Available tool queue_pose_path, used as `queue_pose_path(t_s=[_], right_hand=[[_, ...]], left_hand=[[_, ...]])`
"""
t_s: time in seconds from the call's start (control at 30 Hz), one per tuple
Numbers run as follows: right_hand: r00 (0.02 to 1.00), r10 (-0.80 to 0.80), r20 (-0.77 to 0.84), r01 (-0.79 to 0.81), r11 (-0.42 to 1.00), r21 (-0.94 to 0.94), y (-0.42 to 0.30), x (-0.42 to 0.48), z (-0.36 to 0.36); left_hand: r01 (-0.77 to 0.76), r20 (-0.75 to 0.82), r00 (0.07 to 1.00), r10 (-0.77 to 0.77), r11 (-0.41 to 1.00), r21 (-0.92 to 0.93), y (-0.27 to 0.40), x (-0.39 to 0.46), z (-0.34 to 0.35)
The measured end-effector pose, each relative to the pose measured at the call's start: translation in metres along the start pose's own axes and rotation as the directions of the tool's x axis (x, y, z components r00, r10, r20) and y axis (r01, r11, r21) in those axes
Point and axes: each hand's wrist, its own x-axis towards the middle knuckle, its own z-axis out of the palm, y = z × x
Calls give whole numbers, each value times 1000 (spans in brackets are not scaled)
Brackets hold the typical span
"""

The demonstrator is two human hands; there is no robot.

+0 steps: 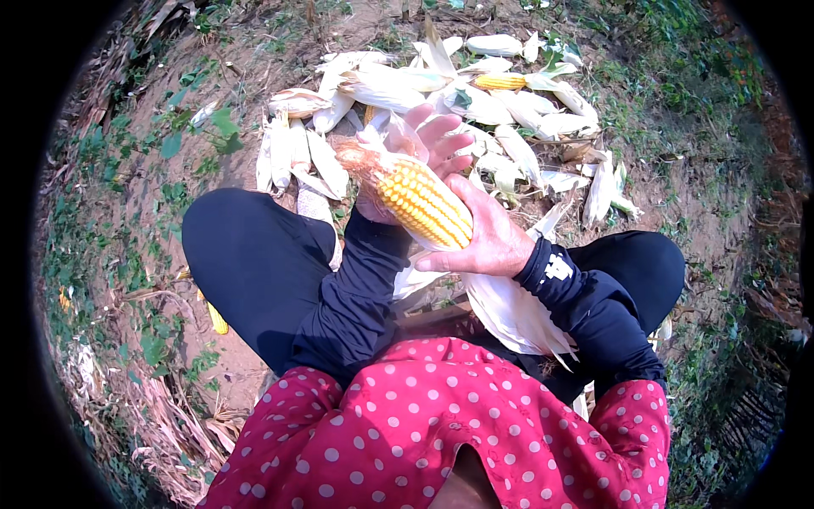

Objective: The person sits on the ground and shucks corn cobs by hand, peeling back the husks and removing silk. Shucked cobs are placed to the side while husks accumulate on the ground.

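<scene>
A yellow ear of corn (425, 202) slants across the middle of the view, its kernels bare on the upper side. My right hand (493, 226) grips its lower right end, thumb in front. Pale husk leaves (509, 312) peeled back from the ear hang below that hand. At the upper left end is a tuft of brown corn silk (359, 159). Behind this end lies my left hand (439, 137), palm up and fingers apart. A thin husk leaf (405, 137) crosses it. The ear hides most of the palm, so its hold is unclear.
Several ears in pale husks (388, 92) lie heaped on the soil beyond my bent knees. One partly bared ear (499, 81) shows yellow at the back. Another bare cob (217, 318) lies beside my left leg. Dry stalks and leaves (172, 426) lie at lower left.
</scene>
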Motion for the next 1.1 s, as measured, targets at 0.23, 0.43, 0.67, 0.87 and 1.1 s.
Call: queue_pose_path(t_s=[0.23, 0.43, 0.67, 0.87, 1.1], right_hand=[[1000, -17, -13, 19, 975, 223, 12, 0, 0], [998, -58, -9, 59, 996, 74, 15, -4, -2], [993, -100, 68, 106, 990, -95, -7, -2, -10], [990, 99, -101, -105, 993, -49, 4, -5, -4], [930, 89, -356, 72, 907, 416, 14, 6, 10]], left_hand=[[-118, 59, 992, 114, 991, 67, -1, -1, 15], [-55, 110, 993, 46, 995, 81, 5, 7, 14], [114, -103, 985, -142, 963, -243, 4, -2, -3], [71, -497, 861, -107, 993, -91, 2, -13, -9], [24, -812, 578, 87, 992, 124, -6, -13, -13]])
